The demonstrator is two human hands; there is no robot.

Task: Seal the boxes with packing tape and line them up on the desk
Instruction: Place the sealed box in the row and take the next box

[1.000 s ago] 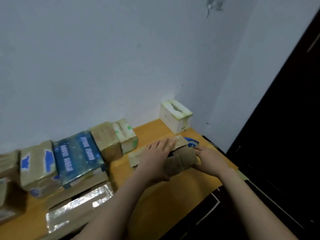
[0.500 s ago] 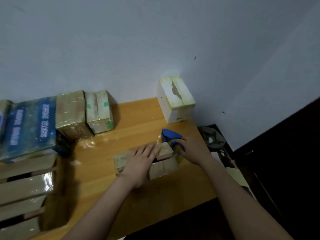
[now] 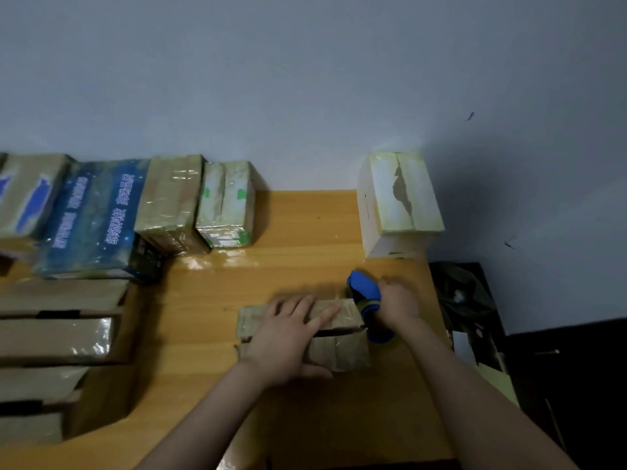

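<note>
The desk [image 3: 288, 239] stands against the wall [image 3: 305, 79]. A row of boxes [image 3: 169, 201] runs along the wall at the back left, side by side and touching. A lone box [image 3: 400, 205] stands in the back right corner, well apart from the row. Before the row, at the desk's left, the front boxes [image 3: 57, 337] lie one before another. The near box [image 3: 342, 351] lies right of centre towards the front, with the left hand [image 3: 288, 337] flat on top. The dispenser [image 3: 364, 288] sits at its right end, gripped by the right hand [image 3: 400, 305].
</note>
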